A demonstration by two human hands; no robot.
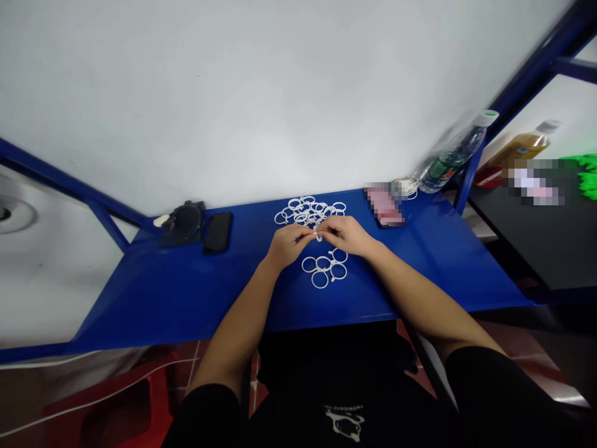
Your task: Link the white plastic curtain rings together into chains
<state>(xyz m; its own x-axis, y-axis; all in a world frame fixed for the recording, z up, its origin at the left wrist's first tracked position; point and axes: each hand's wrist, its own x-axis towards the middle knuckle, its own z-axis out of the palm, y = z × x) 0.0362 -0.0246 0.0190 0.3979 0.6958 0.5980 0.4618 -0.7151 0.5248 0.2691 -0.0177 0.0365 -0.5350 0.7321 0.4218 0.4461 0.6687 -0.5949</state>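
Observation:
Both hands meet over the blue table (242,292), closed in a pinch on a small white plastic ring (319,236). My left hand (290,244) grips it from the left with thumb and forefinger. From the other side my right hand (346,234) pinches it, and the fingers hide much of the ring. Just beyond the hands lies a loose pile of white rings (305,218), several of them overlapping. Nearer to me, below the hands, several more white rings (319,270) lie flat in a cluster, with small tabs on their edges.
Left on the table are a black phone (217,233) and a dark flat object (184,225). A phone with a blurred screen (384,205), a coiled white cable (408,188) and a water bottle (450,158) are at the right. Blue frame bars (109,219) flank the table.

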